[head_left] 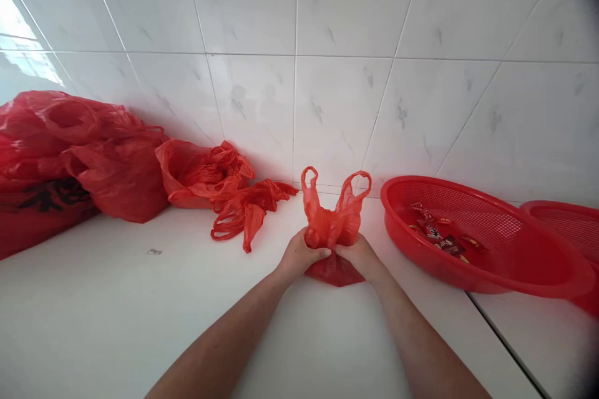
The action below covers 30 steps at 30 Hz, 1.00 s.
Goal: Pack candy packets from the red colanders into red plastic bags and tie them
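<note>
A small red plastic bag stands on the white counter near the tiled wall, its two handle loops sticking up. My left hand is closed on the bag's left side at the neck. My right hand is closed on its right side, and the fingertips of both hands meet in front. The bag's filled bottom bulges out below my hands.
A red mesh basket with several small wrapped sweets sits to the right, and part of another red basket lies behind it. Loose red bags and large full red bags lie at the left against the wall.
</note>
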Each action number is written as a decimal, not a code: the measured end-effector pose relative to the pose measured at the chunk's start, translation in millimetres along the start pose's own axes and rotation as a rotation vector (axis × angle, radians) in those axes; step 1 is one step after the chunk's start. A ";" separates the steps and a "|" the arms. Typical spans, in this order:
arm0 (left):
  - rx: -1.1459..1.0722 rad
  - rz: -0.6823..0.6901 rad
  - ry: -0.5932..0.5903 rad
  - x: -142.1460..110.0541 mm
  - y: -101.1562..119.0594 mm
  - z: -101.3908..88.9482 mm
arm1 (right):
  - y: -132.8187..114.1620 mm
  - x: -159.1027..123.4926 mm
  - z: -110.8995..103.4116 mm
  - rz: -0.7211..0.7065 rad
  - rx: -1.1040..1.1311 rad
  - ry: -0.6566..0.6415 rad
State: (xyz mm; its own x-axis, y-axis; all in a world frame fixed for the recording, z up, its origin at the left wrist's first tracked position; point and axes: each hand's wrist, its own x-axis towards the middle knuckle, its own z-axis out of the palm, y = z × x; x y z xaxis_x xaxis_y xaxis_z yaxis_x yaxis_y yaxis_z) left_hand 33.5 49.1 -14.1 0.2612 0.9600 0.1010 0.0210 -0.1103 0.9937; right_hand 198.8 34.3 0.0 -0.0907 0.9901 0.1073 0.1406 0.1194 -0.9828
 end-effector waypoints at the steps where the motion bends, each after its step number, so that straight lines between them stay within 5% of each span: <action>1: 0.071 0.012 0.064 1.8 -5.2 2.9 | 6.4 2.2 4.7 0.011 -0.052 0.080; 7: 0.120 0.082 0.142 3.4 -23.0 4.7 | 28.3 5.2 19.8 0.003 -0.138 0.299; 11: 0.013 0.118 0.102 -0.3 -15.9 -0.2 | 15.1 0.2 16.4 0.003 -0.114 0.230; 16: -0.414 0.128 -0.112 -4.7 0.4 -12.9 | -14.7 -2.2 3.2 -0.136 0.224 -0.081; 22: -0.573 0.093 -0.166 1.6 14.0 -20.2 | -38.7 10.2 9.1 -0.191 0.480 0.099; 27: -0.610 0.005 -0.293 -0.4 18.7 -12.3 | -31.9 13.6 24.7 -0.072 0.509 0.071; 30: -0.674 -0.050 -0.185 -1.7 13.3 -10.5 | -19.7 14.0 25.6 0.028 0.681 0.096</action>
State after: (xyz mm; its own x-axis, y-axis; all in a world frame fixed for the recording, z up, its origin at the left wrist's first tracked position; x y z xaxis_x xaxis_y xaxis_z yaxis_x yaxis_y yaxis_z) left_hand 23.2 48.7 -0.5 0.4371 0.8934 0.1035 -0.5499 0.1743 0.8169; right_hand 169.5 43.9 17.1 -0.0037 0.9981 0.0620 -0.5124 0.0513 -0.8572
